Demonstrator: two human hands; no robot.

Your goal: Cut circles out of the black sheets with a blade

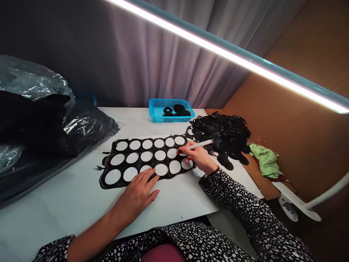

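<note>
At the left end of the white worktop [68,207], a big see-through bag [91,123] with black stuff in it fills the back part. White worktop shows from the bag to the front edge, so the left arm has room. A black sheet [153,150] with three rows of round holes lies in the middle, with strips of worktop in front of and behind it. A blue basket [173,119] sits near the back edge. A heap of black bits [223,133] crowds the back right corner, just beside the sheet's right end.

The left hand [140,189] is palm down, fingers spread, fingertips on the sheet's front edge, gripping nothing. The right hand [198,156] bends over the sheet's right end and pinches a white stick [201,144], which leans up and right.
</note>
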